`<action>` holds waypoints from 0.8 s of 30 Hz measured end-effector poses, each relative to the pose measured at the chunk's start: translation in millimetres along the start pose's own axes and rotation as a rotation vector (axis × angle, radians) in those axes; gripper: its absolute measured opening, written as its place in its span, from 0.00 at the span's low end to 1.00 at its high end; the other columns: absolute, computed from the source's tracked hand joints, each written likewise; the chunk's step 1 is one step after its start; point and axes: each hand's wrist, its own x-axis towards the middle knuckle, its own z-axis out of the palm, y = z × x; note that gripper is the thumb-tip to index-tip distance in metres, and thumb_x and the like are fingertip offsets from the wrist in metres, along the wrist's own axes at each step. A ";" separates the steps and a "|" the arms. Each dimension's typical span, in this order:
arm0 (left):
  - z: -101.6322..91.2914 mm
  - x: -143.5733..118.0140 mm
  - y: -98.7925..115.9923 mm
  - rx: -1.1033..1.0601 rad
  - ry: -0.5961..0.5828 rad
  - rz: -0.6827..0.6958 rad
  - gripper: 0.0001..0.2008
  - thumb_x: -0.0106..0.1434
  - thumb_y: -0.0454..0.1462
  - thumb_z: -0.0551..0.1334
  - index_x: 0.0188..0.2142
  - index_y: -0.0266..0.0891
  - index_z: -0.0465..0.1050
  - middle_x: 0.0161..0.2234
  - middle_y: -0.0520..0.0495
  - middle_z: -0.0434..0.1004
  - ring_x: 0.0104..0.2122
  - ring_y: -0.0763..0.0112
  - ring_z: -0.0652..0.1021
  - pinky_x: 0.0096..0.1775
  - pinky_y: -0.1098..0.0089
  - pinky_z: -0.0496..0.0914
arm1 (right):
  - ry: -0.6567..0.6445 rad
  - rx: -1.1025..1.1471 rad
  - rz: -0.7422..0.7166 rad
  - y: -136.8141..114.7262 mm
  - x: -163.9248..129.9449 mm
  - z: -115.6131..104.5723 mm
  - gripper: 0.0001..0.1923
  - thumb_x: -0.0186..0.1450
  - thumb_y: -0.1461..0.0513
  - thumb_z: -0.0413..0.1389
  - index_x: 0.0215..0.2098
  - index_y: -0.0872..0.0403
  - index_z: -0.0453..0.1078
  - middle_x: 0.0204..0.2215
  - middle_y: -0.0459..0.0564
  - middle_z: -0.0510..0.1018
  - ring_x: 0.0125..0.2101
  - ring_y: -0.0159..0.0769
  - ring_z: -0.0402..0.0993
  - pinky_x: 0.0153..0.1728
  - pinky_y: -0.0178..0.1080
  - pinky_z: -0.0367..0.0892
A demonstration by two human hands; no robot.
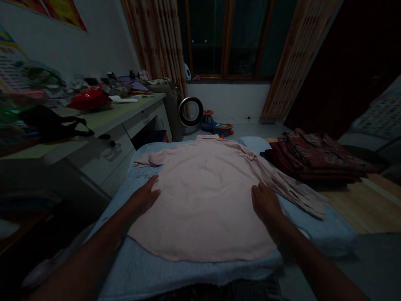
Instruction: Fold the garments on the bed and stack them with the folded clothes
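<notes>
A pale pink long-sleeved shirt (203, 200) lies spread out, its collar at the far end and its curved hem towards me. Its left sleeve is bent back near the collar, while the right sleeve stretches out to the right. My left hand (146, 196) rests at the shirt's left side edge with thumb and forefinger apart. At the opposite side edge, my right hand (266, 204) has its fingers curled in and closed on the fabric. Under the shirt is a light blue cloth (125, 267) covering the work surface.
Folded dark red patterned clothes (316, 156) are stacked on a wooden surface (366, 205) at the right. A cluttered desk (115, 113) with drawers stands at the left. Beyond lie a round-doored washing machine (178, 113), a blue and orange ride-on toy (216, 124) and a curtained window.
</notes>
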 end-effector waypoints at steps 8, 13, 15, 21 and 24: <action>-22.2 -34.4 -9.4 0.014 -0.181 0.132 0.25 0.63 0.36 0.49 0.58 0.38 0.68 0.61 0.44 0.69 0.60 0.65 0.69 0.62 0.67 0.61 | -0.125 -0.008 -0.041 18.9 -37.9 -18.9 0.16 0.68 0.62 0.49 0.52 0.56 0.69 0.53 0.62 0.72 0.51 0.50 0.68 0.50 0.46 0.62; -25.0 -66.0 31.0 0.503 -0.115 -0.014 0.19 0.66 0.34 0.49 0.47 0.37 0.76 0.52 0.31 0.74 0.50 0.46 0.76 0.48 0.49 0.70 | -0.150 0.041 -0.139 20.7 -57.3 -15.2 0.17 0.70 0.64 0.45 0.54 0.53 0.68 0.58 0.59 0.69 0.56 0.46 0.66 0.55 0.45 0.59; -12.3 -76.7 58.7 0.616 0.023 0.060 0.17 0.65 0.33 0.50 0.45 0.36 0.76 0.56 0.30 0.70 0.53 0.41 0.72 0.49 0.44 0.67 | -0.097 0.041 -0.105 15.5 -64.5 -13.0 0.19 0.70 0.65 0.43 0.54 0.56 0.68 0.57 0.62 0.70 0.56 0.47 0.66 0.56 0.46 0.58; 60.1 -97.5 129.1 0.254 0.008 0.476 0.23 0.69 0.41 0.52 0.62 0.45 0.64 0.67 0.43 0.57 0.66 0.56 0.58 0.64 0.51 0.52 | -0.030 0.116 -0.267 0.4 -88.4 -4.7 0.23 0.70 0.61 0.46 0.62 0.56 0.63 0.64 0.59 0.64 0.63 0.46 0.58 0.60 0.46 0.55; 73.7 -102.2 147.9 0.202 -0.056 0.514 0.24 0.68 0.46 0.53 0.61 0.42 0.65 0.64 0.40 0.63 0.63 0.55 0.63 0.62 0.54 0.57 | -0.132 0.046 -0.178 17.2 -90.2 -14.4 0.18 0.68 0.65 0.47 0.51 0.57 0.72 0.54 0.62 0.73 0.53 0.48 0.70 0.52 0.45 0.62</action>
